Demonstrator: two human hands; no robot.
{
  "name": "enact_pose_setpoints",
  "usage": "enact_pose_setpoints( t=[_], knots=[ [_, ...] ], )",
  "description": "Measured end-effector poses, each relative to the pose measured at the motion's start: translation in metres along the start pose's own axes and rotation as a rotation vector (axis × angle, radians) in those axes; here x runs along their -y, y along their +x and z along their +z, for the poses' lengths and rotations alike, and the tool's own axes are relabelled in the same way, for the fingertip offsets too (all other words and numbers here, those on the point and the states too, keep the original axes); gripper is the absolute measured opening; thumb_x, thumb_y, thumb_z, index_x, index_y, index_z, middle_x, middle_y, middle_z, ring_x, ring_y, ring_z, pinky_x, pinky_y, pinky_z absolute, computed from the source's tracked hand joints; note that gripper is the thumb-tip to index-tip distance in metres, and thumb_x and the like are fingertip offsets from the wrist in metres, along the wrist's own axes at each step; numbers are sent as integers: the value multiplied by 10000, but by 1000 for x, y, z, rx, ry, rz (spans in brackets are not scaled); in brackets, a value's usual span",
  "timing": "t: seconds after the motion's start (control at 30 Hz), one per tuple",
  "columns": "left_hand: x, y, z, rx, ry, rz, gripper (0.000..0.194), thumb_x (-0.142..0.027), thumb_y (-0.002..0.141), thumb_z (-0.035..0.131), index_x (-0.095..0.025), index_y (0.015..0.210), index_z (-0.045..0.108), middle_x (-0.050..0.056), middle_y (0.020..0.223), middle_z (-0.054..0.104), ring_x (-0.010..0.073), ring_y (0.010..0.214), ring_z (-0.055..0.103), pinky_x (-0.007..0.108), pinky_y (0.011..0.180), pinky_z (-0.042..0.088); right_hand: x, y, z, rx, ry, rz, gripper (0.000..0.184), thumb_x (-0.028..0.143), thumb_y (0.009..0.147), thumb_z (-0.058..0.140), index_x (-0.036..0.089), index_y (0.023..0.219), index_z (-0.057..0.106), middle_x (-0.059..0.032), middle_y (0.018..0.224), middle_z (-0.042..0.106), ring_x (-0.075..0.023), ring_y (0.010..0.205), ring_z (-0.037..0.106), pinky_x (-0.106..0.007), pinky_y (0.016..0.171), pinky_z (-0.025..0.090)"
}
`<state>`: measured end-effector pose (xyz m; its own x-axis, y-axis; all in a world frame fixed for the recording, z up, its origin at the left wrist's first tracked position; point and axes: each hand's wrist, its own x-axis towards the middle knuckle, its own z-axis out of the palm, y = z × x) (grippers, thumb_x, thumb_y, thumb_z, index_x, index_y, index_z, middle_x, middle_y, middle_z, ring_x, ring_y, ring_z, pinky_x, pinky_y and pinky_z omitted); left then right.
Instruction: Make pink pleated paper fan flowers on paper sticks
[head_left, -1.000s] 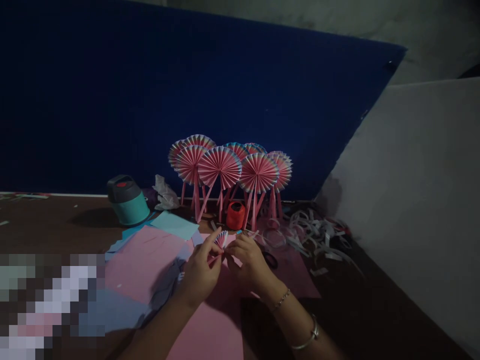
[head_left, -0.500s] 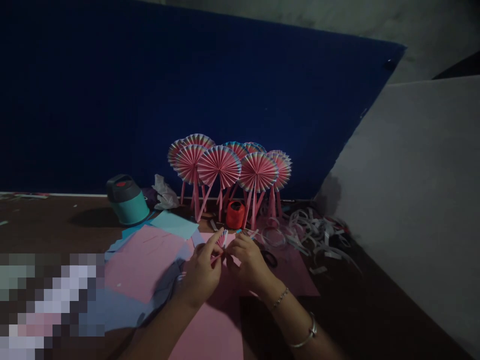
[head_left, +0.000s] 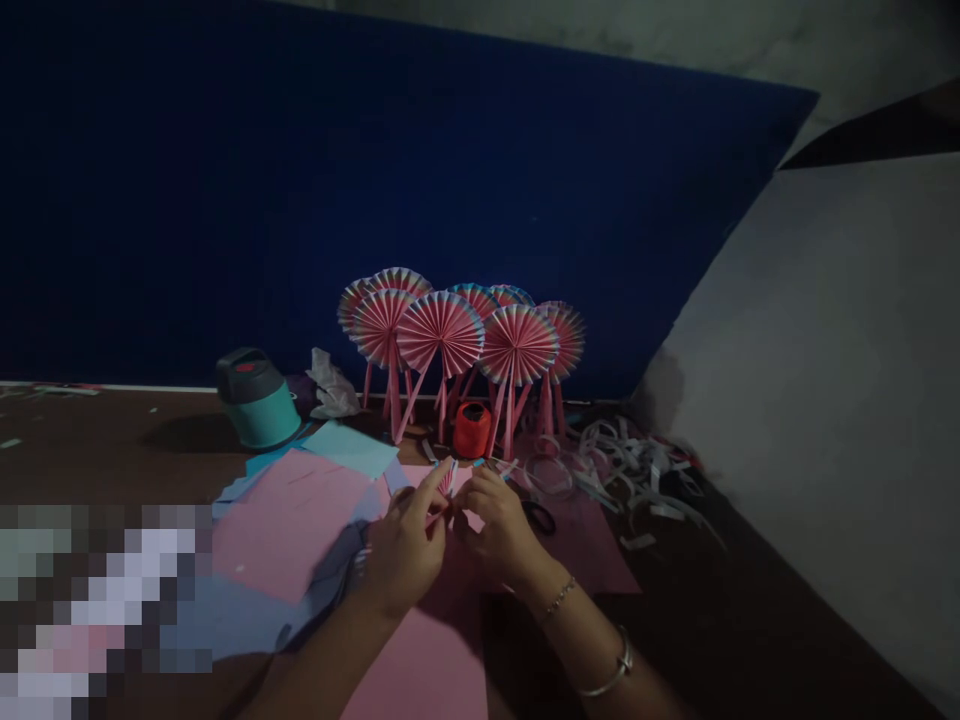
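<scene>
My left hand point(head_left: 409, 548) is closed on a small pleated paper fan point(head_left: 447, 480), pink with pale edges, its folds standing up between the fingers. Close beside it, my right hand point(head_left: 501, 528) has its fingertips pinched near the lower end of the fan. Whatever lies in that pinch is too small and dark to make out. Pink paper sheets point(head_left: 420, 650) lie beneath both hands. Just beyond them stands a red spool of thread point(head_left: 472, 432). A dark scissors handle point(head_left: 538, 517) shows right of my right hand.
Several round pleated fans point(head_left: 441, 333) on pink legs stand against the dark blue board point(head_left: 480, 180). A teal and black container point(head_left: 262, 405) is at left, near pink and blue sheets point(head_left: 292, 520). Curled white paper strips point(head_left: 622, 465) pile up at right by the pale wall point(head_left: 840, 400).
Both hands keep almost the same place around the pleated paper, with only slight finger movement. The whole view has shifted very slightly.
</scene>
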<state>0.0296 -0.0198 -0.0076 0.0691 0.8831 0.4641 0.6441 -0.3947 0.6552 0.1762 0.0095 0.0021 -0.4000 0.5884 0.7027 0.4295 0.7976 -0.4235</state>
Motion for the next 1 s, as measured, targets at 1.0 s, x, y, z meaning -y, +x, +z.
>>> enact_pose_setpoints(
  t=[1.0],
  knots=[
    [9,12,-2,-37,-379,-156,476,-169,779,525,-208,1252,498,-5,793,620,128,766,592,274,784,485,-22,4,-20,-425,653,860,155,312,644,632,162,608,620,22,529,554,-115,496,492,-229,493,407]
  ],
)
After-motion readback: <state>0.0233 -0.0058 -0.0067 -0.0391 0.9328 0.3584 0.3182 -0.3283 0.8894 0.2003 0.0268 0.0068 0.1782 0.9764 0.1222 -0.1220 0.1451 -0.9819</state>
